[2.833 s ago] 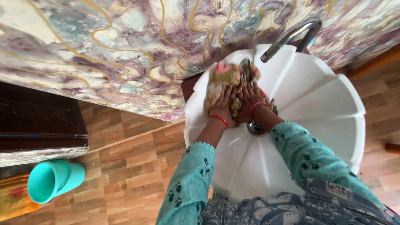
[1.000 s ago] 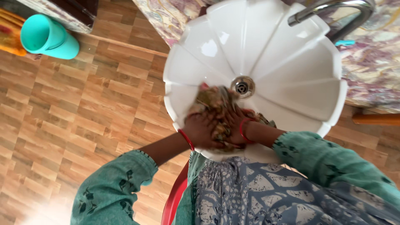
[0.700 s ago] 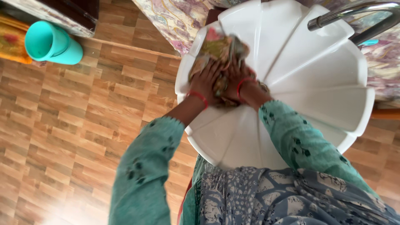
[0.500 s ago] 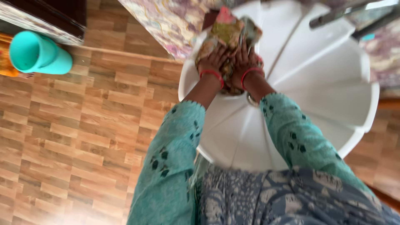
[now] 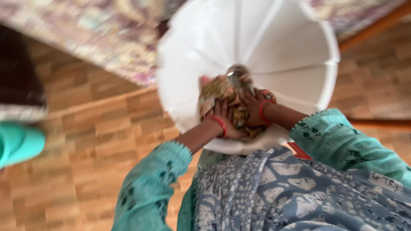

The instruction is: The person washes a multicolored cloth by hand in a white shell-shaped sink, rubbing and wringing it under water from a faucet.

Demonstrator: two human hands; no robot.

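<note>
Since half a second ago both hands have drawn the cloth back from the far left rim of the basin toward the near rim, close to the person's body, and the view is now blurred by head motion. The left hand (image 5: 223, 119) and the right hand (image 5: 253, 110) lie side by side, fingers spread flat, and press down on the patterned cloth (image 5: 222, 92). It looks like a scrubbing stroke on the inner wall of the white basin (image 5: 282, 47). The next push, in this judgement, needs firm even pressure so the cloth does not slip out. The cloth sits bunched under and just beyond the fingertips, near the drain. A teal cup (image 5: 19, 143) stands well apart on the wooden floor (image 5: 98, 141).
</note>
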